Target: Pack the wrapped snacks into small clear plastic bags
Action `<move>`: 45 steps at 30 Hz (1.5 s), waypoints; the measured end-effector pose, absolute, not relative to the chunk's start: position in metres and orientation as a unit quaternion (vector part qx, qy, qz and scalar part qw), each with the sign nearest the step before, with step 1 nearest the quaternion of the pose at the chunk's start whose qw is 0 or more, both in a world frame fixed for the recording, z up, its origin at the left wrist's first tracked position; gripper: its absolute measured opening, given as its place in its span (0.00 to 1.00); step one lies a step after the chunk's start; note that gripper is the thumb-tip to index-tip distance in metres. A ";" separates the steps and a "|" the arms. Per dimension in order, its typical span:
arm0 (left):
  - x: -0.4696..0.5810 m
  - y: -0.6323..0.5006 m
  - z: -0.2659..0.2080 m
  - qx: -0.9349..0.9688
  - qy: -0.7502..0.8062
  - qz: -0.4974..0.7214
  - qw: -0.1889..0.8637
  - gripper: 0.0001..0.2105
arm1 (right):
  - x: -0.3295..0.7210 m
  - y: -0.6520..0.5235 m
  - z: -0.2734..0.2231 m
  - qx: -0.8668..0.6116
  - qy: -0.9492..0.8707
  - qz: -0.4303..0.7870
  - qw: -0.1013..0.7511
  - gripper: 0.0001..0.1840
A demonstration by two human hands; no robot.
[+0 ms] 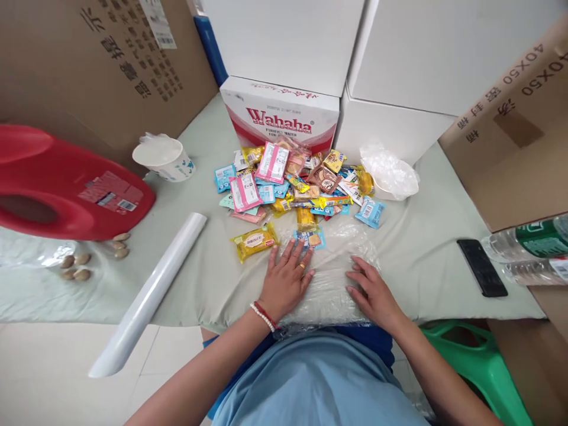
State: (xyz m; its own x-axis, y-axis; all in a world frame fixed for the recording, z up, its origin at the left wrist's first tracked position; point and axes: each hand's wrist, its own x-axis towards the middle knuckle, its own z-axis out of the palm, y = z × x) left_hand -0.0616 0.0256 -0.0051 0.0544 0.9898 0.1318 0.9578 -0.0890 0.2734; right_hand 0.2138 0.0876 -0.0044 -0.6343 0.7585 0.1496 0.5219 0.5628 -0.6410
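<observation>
Left hand (285, 283) on plastic (329, 285); plastic-filled cup (178, 167)

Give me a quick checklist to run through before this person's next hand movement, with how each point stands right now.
1. Left hand spread open, palm down: ok.
2. Right hand touching the clear plastic: cannot tell; its fingers curl loosely over it.
3. Clear plastic smooth: not ok; it is wrinkled.
4. Snack pile sorted by kind: not ok; pink, blue, brown and yellow packets lie jumbled.
5. White roll wholly on the table: not ok; its near end juts past the edge.
6. Phone clear of both hands: ok; it lies off to the right.
</observation>
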 end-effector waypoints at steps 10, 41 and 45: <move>-0.085 0.017 -0.012 0.731 0.662 0.155 0.050 0.30 | 0.170 0.208 0.060 -0.436 -0.835 0.288 0.174 0.15; -0.082 0.018 -0.015 0.736 0.648 0.189 0.056 0.27 | 0.025 0.273 0.088 -0.279 -0.957 0.059 -0.057 0.23; -0.082 0.019 -0.016 0.733 0.650 0.195 0.056 0.28 | 0.006 0.266 0.080 -0.289 -0.951 0.025 -0.106 0.21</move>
State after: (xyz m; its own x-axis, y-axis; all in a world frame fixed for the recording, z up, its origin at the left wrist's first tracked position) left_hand -0.0821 0.0186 -0.0164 0.0800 0.9736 0.2136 0.9303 -0.1499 0.3348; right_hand 0.0064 0.2658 0.0802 -0.8112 0.5438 -0.2151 0.5542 0.8323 0.0143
